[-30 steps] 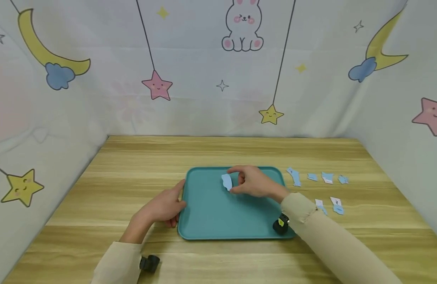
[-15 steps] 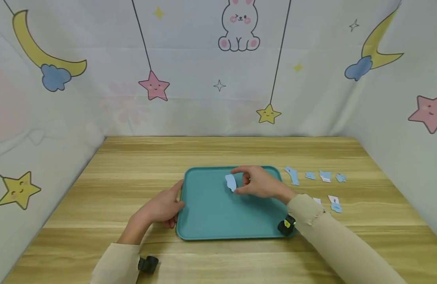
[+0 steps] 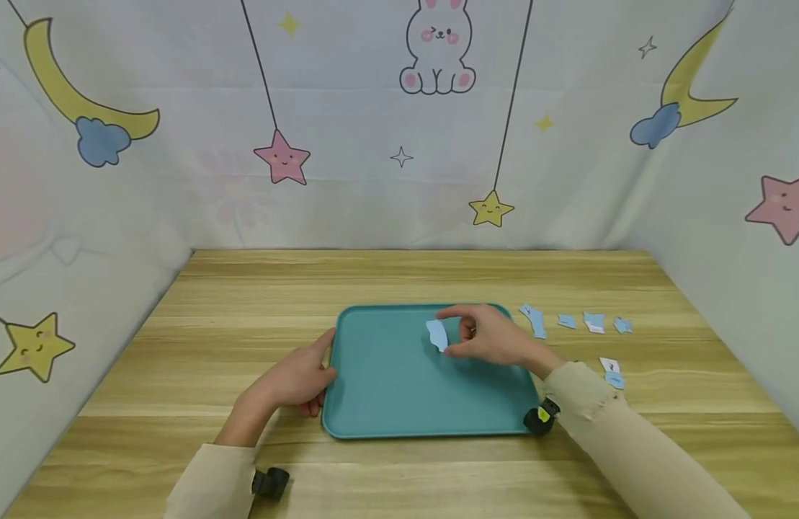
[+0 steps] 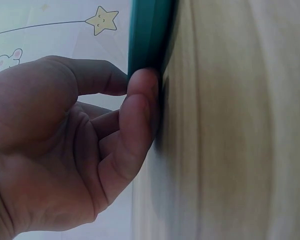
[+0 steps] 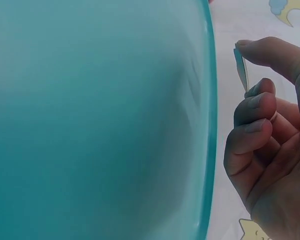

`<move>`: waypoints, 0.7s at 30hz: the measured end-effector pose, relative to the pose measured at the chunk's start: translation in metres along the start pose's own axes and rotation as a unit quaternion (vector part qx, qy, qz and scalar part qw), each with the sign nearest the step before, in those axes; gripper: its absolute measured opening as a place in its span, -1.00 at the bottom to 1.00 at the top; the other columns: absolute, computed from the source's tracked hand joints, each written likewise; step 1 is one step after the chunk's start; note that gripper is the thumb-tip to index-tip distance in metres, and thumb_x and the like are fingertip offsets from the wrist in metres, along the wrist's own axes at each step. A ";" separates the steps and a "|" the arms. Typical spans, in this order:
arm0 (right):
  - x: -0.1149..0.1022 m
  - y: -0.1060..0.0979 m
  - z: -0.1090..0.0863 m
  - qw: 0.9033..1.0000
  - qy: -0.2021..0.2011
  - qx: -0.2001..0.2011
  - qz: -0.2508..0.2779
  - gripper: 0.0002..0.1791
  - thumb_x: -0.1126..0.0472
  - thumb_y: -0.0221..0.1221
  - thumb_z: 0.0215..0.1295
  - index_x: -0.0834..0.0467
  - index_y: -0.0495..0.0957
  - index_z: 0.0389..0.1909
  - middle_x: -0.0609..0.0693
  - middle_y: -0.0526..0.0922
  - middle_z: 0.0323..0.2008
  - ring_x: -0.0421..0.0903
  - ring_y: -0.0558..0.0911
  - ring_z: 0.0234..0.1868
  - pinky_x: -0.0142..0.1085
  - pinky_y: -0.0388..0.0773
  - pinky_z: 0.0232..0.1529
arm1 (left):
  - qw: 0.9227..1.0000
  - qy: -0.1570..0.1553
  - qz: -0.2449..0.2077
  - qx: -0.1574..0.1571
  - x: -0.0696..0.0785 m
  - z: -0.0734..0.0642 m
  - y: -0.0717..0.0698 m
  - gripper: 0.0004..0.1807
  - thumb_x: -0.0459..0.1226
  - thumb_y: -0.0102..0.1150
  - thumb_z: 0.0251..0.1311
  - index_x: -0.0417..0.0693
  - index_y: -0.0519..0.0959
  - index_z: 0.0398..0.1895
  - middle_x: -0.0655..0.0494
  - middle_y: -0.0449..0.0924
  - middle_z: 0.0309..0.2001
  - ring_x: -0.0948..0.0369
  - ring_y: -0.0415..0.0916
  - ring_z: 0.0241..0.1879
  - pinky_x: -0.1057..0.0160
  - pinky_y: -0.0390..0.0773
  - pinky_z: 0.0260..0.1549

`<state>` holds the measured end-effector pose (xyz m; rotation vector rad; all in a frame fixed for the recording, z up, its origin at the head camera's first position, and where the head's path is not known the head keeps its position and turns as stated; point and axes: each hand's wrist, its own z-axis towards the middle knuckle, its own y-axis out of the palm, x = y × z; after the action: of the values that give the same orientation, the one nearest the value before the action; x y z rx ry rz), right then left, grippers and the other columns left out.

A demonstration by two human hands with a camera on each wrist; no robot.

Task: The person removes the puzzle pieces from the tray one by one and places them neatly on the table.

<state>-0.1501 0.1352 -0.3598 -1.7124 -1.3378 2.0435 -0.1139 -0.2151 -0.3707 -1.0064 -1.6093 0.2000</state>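
Observation:
Over the teal tray (image 3: 399, 389), my right hand (image 3: 493, 335) pinches a small light-blue paper piece (image 3: 438, 336) between thumb and a finger. The right wrist view shows this paper piece (image 5: 241, 69) nearly edge-on above the tray rim (image 5: 210, 125), clear of the tray floor. My left hand (image 3: 292, 375) holds the tray's left edge. In the left wrist view, the thumb and curled fingers of this hand (image 4: 85, 135) meet at the tray's outer side (image 4: 149, 40), close to the wood surface.
Right of the tray, several torn blue and white paper pieces lie on the wooden table (image 3: 243, 288), among them a long one (image 3: 534, 321) and a two-toned one (image 3: 612, 373). A printed cloth (image 3: 347, 202) stands around the back and sides.
My right hand has moved right over the tray, carrying the paper piece. Its sleeve now covers a paper piece that was visible on the table. The left hand stays at the tray edge.

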 end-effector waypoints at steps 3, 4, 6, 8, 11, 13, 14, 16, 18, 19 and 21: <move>0.002 -0.002 -0.004 1.000 0.007 0.003 0.001 -0.31 0.14 0.43 0.31 0.19 0.50 0.44 -0.10 0.54 -0.54 -0.16 0.45 -0.51 -0.32 0.43 -0.40 | 1.000 0.000 0.001 0.000 0.000 0.000 0.000 -0.15 -0.39 -0.08 0.49 -0.28 -0.21 0.72 0.00 0.54 -0.68 0.22 0.52 -0.77 0.19 0.66 -0.70; 0.003 -0.003 -0.006 1.000 0.009 0.005 0.001 -0.31 0.14 0.43 0.31 0.19 0.50 0.44 -0.10 0.54 -0.54 -0.16 0.46 -0.51 -0.32 0.43 -0.41 | 1.000 0.000 0.001 0.000 0.000 0.000 0.000 -0.15 -0.39 -0.08 0.49 -0.28 -0.22 0.72 0.00 0.54 -0.68 0.22 0.52 -0.77 0.19 0.66 -0.70; 0.004 -0.004 -0.009 1.000 0.012 0.006 0.001 -0.30 0.14 0.43 0.30 0.18 0.50 0.44 -0.10 0.54 -0.53 -0.16 0.45 -0.51 -0.32 0.43 -0.41 | 1.000 0.001 0.001 -0.001 0.000 0.000 0.000 -0.15 -0.39 -0.08 0.49 -0.28 -0.22 0.72 0.00 0.54 -0.68 0.22 0.52 -0.77 0.19 0.65 -0.70; 0.005 -0.006 -0.012 1.000 0.014 0.008 -0.001 -0.30 0.14 0.43 0.30 0.17 0.49 0.44 -0.11 0.54 -0.53 -0.17 0.45 -0.52 -0.32 0.43 -0.42 | 1.000 0.002 0.001 -0.001 0.000 0.000 0.000 -0.15 -0.39 -0.08 0.49 -0.28 -0.22 0.72 0.00 0.54 -0.68 0.22 0.52 -0.77 0.19 0.65 -0.70; 0.007 -0.008 -0.016 1.000 0.018 0.012 -0.006 -0.30 0.13 0.44 0.30 0.17 0.50 0.44 -0.12 0.53 -0.53 -0.18 0.45 -0.51 -0.33 0.42 -0.43 | 1.000 0.003 0.001 -0.001 0.001 0.000 0.000 -0.14 -0.38 -0.08 0.48 -0.29 -0.22 0.72 0.00 0.54 -0.68 0.22 0.52 -0.77 0.19 0.65 -0.71; 0.008 -0.009 -0.019 1.000 0.018 0.014 -0.007 -0.30 0.13 0.44 0.29 0.17 0.50 0.44 -0.12 0.53 -0.52 -0.18 0.45 -0.51 -0.34 0.42 -0.44 | 1.000 0.004 0.002 -0.001 0.001 0.000 -0.001 -0.14 -0.39 -0.08 0.48 -0.29 -0.22 0.72 0.00 0.55 -0.68 0.22 0.52 -0.77 0.19 0.65 -0.71; 0.009 -0.010 -0.021 1.000 0.018 0.015 -0.007 -0.30 0.14 0.44 0.29 0.17 0.50 0.44 -0.12 0.53 -0.52 -0.18 0.45 -0.51 -0.34 0.42 -0.44 | 1.000 0.004 0.002 -0.001 0.001 0.000 -0.001 -0.14 -0.39 -0.08 0.48 -0.29 -0.22 0.72 0.00 0.55 -0.68 0.22 0.52 -0.77 0.19 0.65 -0.71; 0.011 -0.012 -0.023 1.000 0.018 0.016 -0.007 -0.30 0.14 0.44 0.29 0.18 0.50 0.44 -0.12 0.53 -0.52 -0.19 0.45 -0.52 -0.35 0.42 -0.45 | 1.000 0.005 0.002 -0.001 0.001 0.000 -0.001 -0.15 -0.39 -0.08 0.48 -0.29 -0.22 0.72 0.00 0.55 -0.67 0.22 0.52 -0.77 0.19 0.65 -0.71; 0.014 -0.014 -0.027 1.000 0.014 0.017 -0.007 -0.30 0.15 0.43 0.29 0.20 0.49 0.44 -0.11 0.53 -0.52 -0.19 0.44 -0.52 -0.36 0.42 -0.46 | 1.000 0.006 0.002 -0.001 0.001 0.000 -0.001 -0.15 -0.39 -0.09 0.48 -0.30 -0.22 0.72 0.00 0.54 -0.67 0.22 0.52 -0.77 0.20 0.65 -0.70; 0.015 -0.015 -0.028 1.000 0.012 0.018 -0.007 -0.30 0.15 0.43 0.29 0.22 0.49 0.43 -0.11 0.53 -0.52 -0.20 0.44 -0.53 -0.36 0.42 -0.46 | 1.000 0.006 0.002 0.000 0.001 -0.001 -0.001 -0.15 -0.39 -0.08 0.48 -0.30 -0.22 0.71 0.00 0.54 -0.67 0.22 0.52 -0.77 0.20 0.65 -0.70; 0.018 -0.017 -0.032 1.000 0.012 0.021 -0.005 -0.30 0.16 0.43 0.29 0.24 0.49 0.43 -0.11 0.53 -0.53 -0.21 0.43 -0.53 -0.36 0.42 -0.47 | 1.000 0.007 0.002 0.000 0.001 -0.001 -0.001 -0.15 -0.39 -0.08 0.48 -0.30 -0.21 0.71 0.00 0.54 -0.67 0.22 0.52 -0.77 0.19 0.65 -0.70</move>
<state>-0.1359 0.1726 -0.3590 -1.7024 -1.2855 2.0248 -0.1136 -0.2148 -0.3692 -1.0103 -1.5949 0.1951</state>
